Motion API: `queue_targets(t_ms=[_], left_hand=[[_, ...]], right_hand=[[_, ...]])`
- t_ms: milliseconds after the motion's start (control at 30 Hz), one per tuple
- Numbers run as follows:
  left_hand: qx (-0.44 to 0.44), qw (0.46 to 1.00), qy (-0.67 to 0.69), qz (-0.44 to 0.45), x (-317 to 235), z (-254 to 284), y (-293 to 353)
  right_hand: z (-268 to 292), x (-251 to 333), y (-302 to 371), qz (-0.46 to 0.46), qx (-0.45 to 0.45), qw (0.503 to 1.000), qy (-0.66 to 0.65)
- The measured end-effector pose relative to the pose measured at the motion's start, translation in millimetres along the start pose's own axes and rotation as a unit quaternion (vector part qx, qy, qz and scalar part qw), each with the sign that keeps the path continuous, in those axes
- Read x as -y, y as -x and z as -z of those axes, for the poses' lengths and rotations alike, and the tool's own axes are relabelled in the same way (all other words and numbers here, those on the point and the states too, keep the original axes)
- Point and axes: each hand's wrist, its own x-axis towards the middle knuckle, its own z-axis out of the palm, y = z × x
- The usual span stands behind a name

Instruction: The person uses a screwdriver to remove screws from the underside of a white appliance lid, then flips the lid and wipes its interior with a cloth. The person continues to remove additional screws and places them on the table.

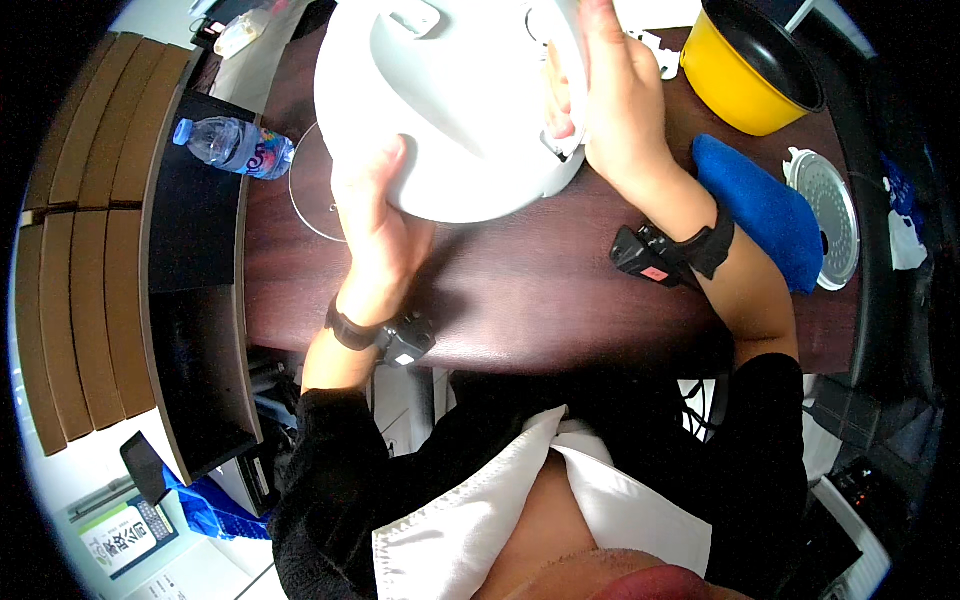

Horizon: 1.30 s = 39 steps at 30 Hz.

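I hold up a large, rounded white appliance housing (460, 130), perhaps the body of an electric cooker, above the far part of the table. My left hand (385, 220) grips its lower left edge, thumb on the white surface and the other fingers mostly hidden. At its right side my right hand (622, 105) is closed on the rim, with fingertips showing at an opening. A clear round lid (310, 190) lies partly behind the housing on the left. The top of the housing runs out of view.
On the right of the dark wood table (530, 290) are a yellow pot (735, 100) with a black inside, a blue cloth (760, 210) and a perforated metal steamer plate (835, 220). A water bottle (235, 147) lies at left, near stacked brown boxes (90, 250).
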Motion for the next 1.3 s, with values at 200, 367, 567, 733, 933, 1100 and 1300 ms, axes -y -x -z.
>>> queue_targets(t_ms=[200,367,567,733,933,1100,1300], left_hand=[[-0.013,1.0,0.014,0.016,-5,3,-6],[-0.044,0.987,0.119,0.094,-13,-2,-14],[-0.027,0.995,0.034,0.087,-9,-6,-5],[0.066,0.997,0.009,0.034,-10,-1,2],[0.026,0.997,0.044,0.052,-9,-4,0],[0.085,0.991,-0.092,0.044,3,1,3],[0.024,0.993,0.025,0.109,-4,3,-12]], right_hand=[[2,6,4,-0.052,-0.025,0.998,-0.036],[-2,36,8,-0.013,0.035,0.99,-0.138],[2,24,21,0.05,0.17,0.975,0.132],[-4,27,12,-0.077,0.105,0.989,0.073],[-11,46,9,-0.111,0.061,0.987,0.099],[4,53,2,-0.211,0.064,0.975,-0.035],[11,71,-4,-0.056,0.06,0.997,-0.013]])
